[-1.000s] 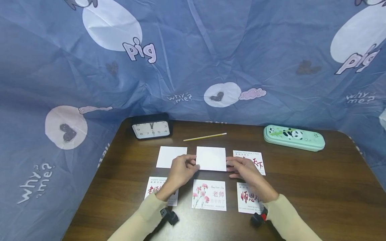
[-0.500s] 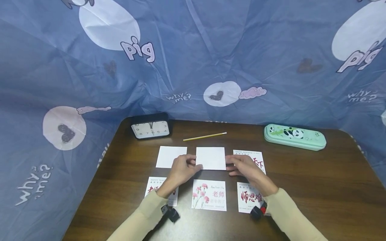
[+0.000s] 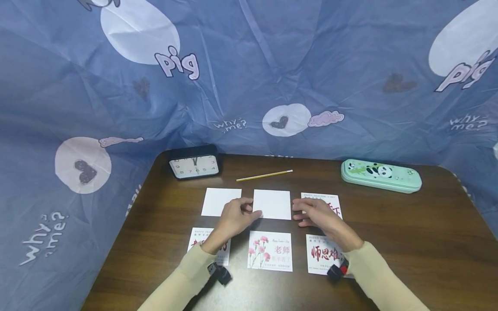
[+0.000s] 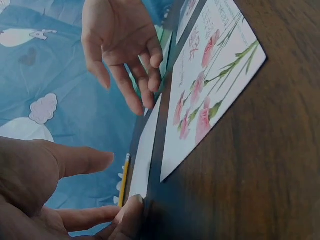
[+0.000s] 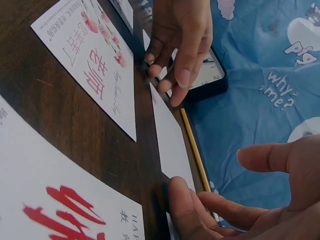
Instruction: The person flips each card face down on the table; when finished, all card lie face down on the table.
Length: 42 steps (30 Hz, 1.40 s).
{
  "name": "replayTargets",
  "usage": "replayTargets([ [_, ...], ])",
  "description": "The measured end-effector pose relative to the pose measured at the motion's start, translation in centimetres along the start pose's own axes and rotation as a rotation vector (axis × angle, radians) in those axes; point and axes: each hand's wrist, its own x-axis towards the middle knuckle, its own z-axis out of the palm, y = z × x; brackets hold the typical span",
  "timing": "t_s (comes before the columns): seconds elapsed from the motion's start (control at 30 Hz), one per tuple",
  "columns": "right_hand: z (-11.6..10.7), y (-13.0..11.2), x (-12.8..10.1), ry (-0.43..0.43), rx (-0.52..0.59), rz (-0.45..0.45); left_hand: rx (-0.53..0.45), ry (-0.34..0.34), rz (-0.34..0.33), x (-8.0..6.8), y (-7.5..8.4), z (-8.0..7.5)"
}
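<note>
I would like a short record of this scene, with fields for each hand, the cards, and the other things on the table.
left hand: fingertips touch left edge of blank middle card
right hand: at the same card's right edge, resting over a printed card
cards: two rows of three; back row has two blank white
other things: alarm clock, pencil, panda pencil case
surface: dark wooden table
</note>
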Motion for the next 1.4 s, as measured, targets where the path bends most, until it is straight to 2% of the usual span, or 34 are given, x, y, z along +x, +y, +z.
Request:
replayTargets([
  [0.3, -1.5, 0.5, -1.5, -0.039, -0.042, -0.051, -0.075, -0.020, 0.141, -0.4, 1.1, 0.6],
  [0.5, -2.5, 0.7, -2.5, -0.075, -0.079, -0.097, -0.136, -0.070, 0.151, -0.3, 2.2, 1.8],
  [0.73, -4.3, 1.2, -3.6, -0.046, -0.066, -0.108, -0.179, -0.120, 0.127, -0.3, 4.2, 3.7],
  [0.93, -6.2, 2.1, -4.3, 0.006, -0.064, -0.111, -0.278, -0.199, 0.101, -0.6, 5.9, 5.7],
  [1.4, -10.1, 4.6, -5.6, 0.127, -0.068, -0.137, -0.324, -0.234, 0.033, -0.5, 6.8, 9.1],
])
